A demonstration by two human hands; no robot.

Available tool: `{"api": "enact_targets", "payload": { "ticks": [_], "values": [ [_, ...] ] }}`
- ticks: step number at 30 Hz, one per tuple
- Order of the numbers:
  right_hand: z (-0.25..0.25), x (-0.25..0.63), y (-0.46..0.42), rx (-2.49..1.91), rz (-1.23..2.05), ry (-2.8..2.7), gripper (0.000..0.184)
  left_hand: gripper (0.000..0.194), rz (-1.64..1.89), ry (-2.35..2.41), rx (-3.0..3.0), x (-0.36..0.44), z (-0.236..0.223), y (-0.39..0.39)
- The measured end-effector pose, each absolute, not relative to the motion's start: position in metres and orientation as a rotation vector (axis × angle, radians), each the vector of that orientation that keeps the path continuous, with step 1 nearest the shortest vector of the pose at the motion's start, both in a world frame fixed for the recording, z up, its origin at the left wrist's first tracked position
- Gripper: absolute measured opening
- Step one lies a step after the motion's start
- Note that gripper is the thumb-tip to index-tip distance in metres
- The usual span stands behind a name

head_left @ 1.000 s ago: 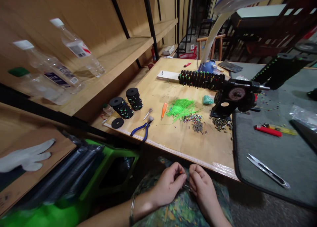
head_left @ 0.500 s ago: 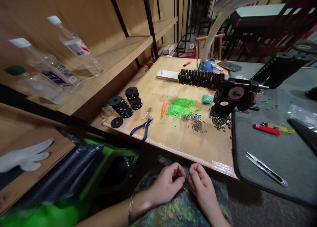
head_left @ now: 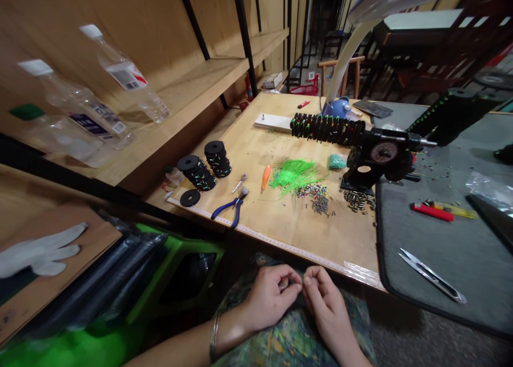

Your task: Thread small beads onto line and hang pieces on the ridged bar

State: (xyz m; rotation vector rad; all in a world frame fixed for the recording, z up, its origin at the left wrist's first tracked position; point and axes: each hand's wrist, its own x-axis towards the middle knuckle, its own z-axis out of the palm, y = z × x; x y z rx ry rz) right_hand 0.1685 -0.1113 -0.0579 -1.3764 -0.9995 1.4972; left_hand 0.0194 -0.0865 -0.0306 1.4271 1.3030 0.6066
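Observation:
Over my lap, just in front of the wooden table's (head_left: 288, 223) near edge, my left hand (head_left: 276, 293) is closed in a pinch, thumb against fingertips. My right hand (head_left: 323, 292) pinches too, its fingertips meeting those of the left. Whatever they hold is too small to make out. On the table lie green plastic strands (head_left: 294, 173), a heap of coloured beads (head_left: 311, 190), small grey metal parts (head_left: 320, 205) and brass-coloured pieces (head_left: 359, 201). Blue-handled pliers (head_left: 231, 209) rest near the front edge, and an orange-handled tool (head_left: 265, 178) lies beside the strands.
A black hand-cranked machine (head_left: 377, 153) carries a row of wound black foam spools (head_left: 326, 127). More foam spools (head_left: 196, 173) stand at left. On the grey mat (head_left: 420, 233) lie thread snips (head_left: 433, 276) and a red-handled tool (head_left: 433, 212). Bottles (head_left: 128, 76) sit on a shelf.
My two hands have come closer, and their fingertips now meet where a small gap showed before. The orange bit seen in my left hand is no longer clear. The table things have not moved.

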Motion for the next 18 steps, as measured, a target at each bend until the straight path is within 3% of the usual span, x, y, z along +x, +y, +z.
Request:
{"api": "enact_targets", "payload": {
  "ticks": [5, 9, 18],
  "values": [
    [-0.055, 0.174, -0.11, -1.346, 1.393, -1.364, 0.018, 0.012, 0.703, 1.285, 1.393, 0.013, -0.02, -0.08],
    [-0.051, 0.172, -0.111, -1.345, 1.288, -1.531, 0.02, 0.011, 0.746, 1.273, 1.494, 0.011, -0.018, -0.079],
    [-0.052, 0.18, -0.117, -1.415, 1.203, -1.365, 0.022, 0.012, 0.905, 1.399, 1.512, -0.002, -0.012, -0.07]
  ]
}}
